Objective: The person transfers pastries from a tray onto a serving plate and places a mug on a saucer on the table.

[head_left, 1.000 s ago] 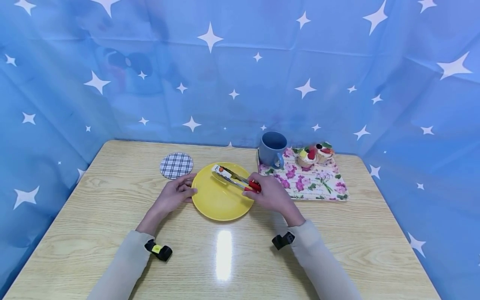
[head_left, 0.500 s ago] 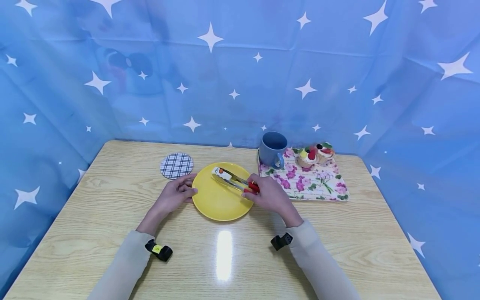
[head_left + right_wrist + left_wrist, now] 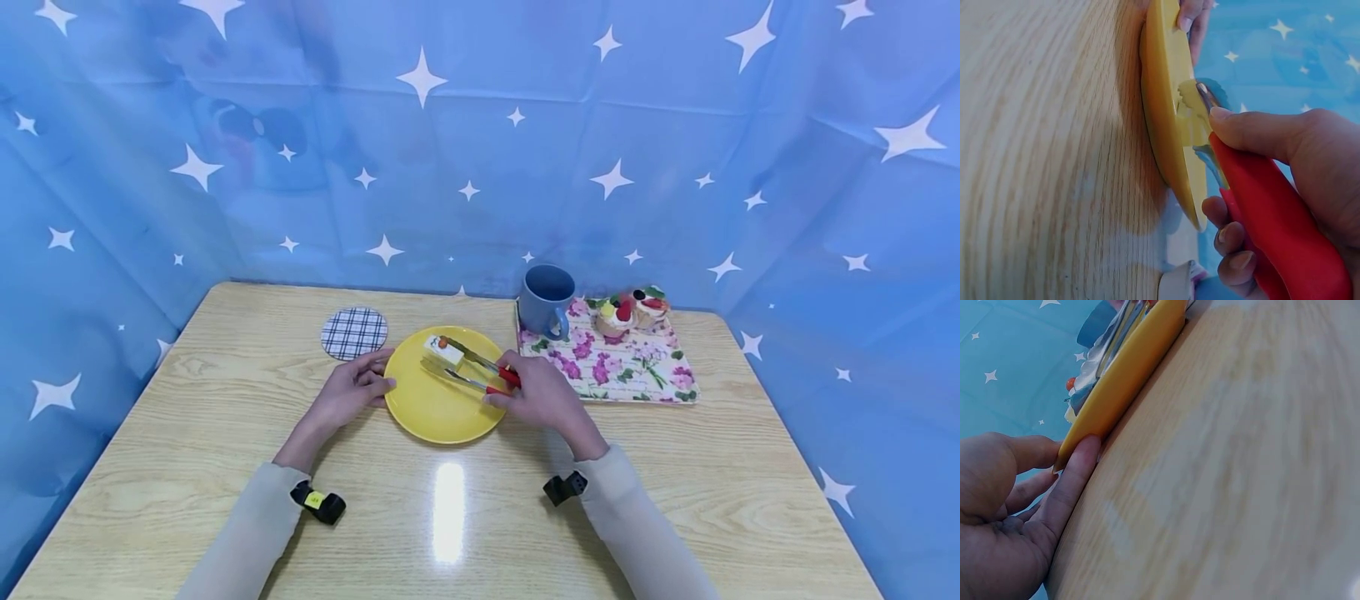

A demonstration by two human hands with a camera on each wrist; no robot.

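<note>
A yellow plate (image 3: 435, 417) lies on the wooden table, its left rim pinched between the thumb and fingers of my left hand (image 3: 348, 395). On the plate's far half sits a small piece of white and yellow cake (image 3: 446, 351) with an orange-red topping. My right hand (image 3: 546, 396) grips red-handled metal tongs (image 3: 1272, 206) from the right. Their arms stand spread apart: one lies along the cake's far side, the other is clear of its near side. In the left wrist view, my left thumb (image 3: 1079, 465) is under the plate's edge.
A floral tray (image 3: 622, 385) at the back right bears a blue mug (image 3: 546, 304) and two cupcakes (image 3: 617, 317). A checked round coaster (image 3: 354, 332) lies behind my left hand. A blue starry curtain (image 3: 465, 225) hangs behind the table.
The tongs have opened around the cake; their near arm has swung away from it toward me. The cake rests on the plate. My left hand and the plate have stayed put.
</note>
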